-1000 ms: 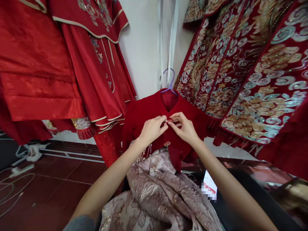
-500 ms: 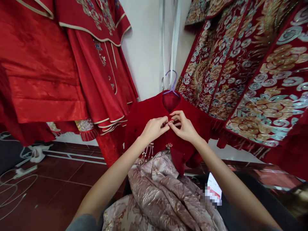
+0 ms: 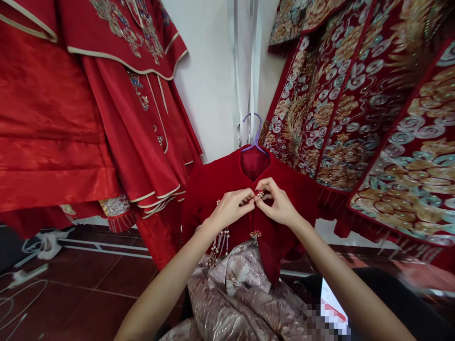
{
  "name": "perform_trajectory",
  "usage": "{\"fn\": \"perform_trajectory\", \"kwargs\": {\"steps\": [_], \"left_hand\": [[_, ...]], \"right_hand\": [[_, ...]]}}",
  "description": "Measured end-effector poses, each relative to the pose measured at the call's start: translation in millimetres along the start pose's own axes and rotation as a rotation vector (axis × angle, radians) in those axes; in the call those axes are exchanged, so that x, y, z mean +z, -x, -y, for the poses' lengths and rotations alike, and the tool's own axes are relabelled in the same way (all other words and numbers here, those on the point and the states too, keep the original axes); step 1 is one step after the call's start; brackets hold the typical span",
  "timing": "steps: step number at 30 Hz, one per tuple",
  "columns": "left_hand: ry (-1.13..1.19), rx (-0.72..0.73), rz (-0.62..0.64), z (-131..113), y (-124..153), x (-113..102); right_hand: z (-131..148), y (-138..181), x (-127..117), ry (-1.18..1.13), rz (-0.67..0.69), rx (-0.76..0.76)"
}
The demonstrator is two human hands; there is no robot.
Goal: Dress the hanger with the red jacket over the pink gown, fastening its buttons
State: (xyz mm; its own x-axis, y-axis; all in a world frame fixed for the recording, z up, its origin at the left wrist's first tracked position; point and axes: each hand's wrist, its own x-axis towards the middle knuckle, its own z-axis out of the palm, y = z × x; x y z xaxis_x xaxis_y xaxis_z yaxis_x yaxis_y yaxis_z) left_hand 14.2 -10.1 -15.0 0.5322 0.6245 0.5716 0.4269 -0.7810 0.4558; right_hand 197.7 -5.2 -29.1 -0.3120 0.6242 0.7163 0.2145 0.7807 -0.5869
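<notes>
A dark red velvet jacket (image 3: 216, 184) hangs in front of me on a purple hanger (image 3: 254, 135). My left hand (image 3: 231, 208) and my right hand (image 3: 277, 204) meet at its front opening just below the collar. Both pinch a small jewelled button clasp (image 3: 259, 193) between fingertips. A second clasp (image 3: 255, 234) sits lower on the jacket front. Beaded tassels (image 3: 219, 241) dangle from the jacket's left side. Under the jacket a pink-grey brocade skirt (image 3: 241, 293) spills towards me.
Red satin garments (image 3: 106, 123) with cream trim hang on the left. Heavily embroidered red and gold robes (image 3: 355, 104) hang on the right. A white wall with a white strap (image 3: 254, 71) lies behind. White cables (image 3: 24, 279) lie on the dark red tiled floor.
The view shifted, so the jacket and both hands sit lower in the frame. Both hands stay pinched at the top clasp, fingers drawn closer together.
</notes>
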Motion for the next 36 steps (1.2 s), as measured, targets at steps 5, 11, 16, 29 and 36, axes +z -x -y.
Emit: {"fn": "perform_trajectory", "kwargs": {"steps": [5,11,16,29,36], "left_hand": [[0.015,0.007,0.000,1.9,-0.2,1.5],[-0.142,0.047,0.018,-1.7,-4.2,1.1],[-0.159,0.064,0.054,-7.4,-8.2,-3.5],[0.634,-0.500,-0.419,-7.4,8.5,47.7],[1.030,-0.528,-0.359,-17.7,26.4,62.4]], "right_hand": [[-3.4,-3.8,-0.4,0.033,-0.004,0.012],[-7.1,-0.9,-2.3,0.051,-0.005,0.041],[-5.5,0.0,-2.2,0.060,-0.030,0.041],[-9.2,74.0,49.0,-0.160,-0.337,0.294],[4.8,96.7,33.8,-0.364,-0.248,0.461]]}}
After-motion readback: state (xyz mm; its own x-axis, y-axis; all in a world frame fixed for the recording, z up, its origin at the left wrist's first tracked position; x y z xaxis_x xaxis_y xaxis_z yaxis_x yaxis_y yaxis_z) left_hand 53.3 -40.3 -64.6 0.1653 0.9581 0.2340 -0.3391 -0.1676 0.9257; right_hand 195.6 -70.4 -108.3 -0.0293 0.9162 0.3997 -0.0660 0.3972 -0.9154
